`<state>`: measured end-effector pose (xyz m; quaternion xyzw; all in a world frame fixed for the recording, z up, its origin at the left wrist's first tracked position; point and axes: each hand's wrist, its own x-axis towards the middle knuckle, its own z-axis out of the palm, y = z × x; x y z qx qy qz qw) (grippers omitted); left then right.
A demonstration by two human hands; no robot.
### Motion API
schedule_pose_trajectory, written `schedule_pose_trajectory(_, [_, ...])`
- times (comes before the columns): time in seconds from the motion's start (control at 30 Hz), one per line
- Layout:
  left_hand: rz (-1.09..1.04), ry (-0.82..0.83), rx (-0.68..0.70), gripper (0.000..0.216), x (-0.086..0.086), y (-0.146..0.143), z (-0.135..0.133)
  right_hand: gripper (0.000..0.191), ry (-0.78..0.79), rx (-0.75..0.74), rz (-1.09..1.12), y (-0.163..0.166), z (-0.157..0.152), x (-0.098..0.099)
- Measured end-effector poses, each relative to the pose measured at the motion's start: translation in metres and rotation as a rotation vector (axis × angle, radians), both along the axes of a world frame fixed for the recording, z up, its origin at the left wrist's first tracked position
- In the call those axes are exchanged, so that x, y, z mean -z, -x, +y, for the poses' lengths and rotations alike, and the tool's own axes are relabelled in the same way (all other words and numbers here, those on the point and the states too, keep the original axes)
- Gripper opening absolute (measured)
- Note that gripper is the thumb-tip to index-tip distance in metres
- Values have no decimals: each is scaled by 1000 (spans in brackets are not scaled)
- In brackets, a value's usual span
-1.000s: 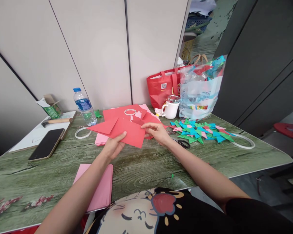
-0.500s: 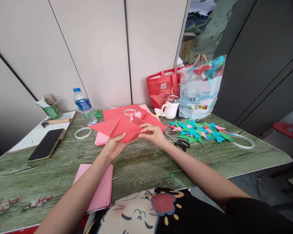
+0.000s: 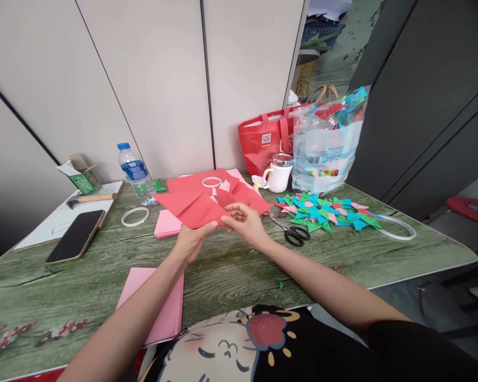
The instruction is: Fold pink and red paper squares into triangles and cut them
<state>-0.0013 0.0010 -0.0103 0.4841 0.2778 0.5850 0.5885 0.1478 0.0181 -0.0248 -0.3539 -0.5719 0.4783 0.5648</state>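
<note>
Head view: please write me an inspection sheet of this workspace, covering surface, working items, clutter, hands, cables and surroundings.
Surface: green wood-patterned table, with a small green scrap near its front edge.
Working items: folded red paper held above the table; pink paper stack partly behind the left forearm.
Clutter: phone, hammer, bottle, mug, scissors, heap of coloured paper pieces.
Hands: left hand and right hand both grip the red paper.
Cables: nothing seen.
Surroundings: pale wall panels behind; red stool at right.
</note>
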Motion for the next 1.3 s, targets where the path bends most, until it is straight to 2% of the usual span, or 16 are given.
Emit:
schedule_pose_trajectory(0.23, [-85, 67, -103, 39, 2, -1, 2, 34, -7, -83, 64, 5, -1, 7])
schedule_pose_trajectory(0.47, [-77, 71, -113, 30, 3, -3, 1, 32, 27, -75, 26, 7, -2, 8])
schedule_pose_trajectory(0.73, [-148, 147, -230, 24, 3, -5, 2, 32, 83, -123, 23, 12, -6, 10])
schedule_pose_trajectory(1.3, [-145, 185, -267, 24, 5, -4, 2, 32, 86, -127, -28, 14, -12, 6])
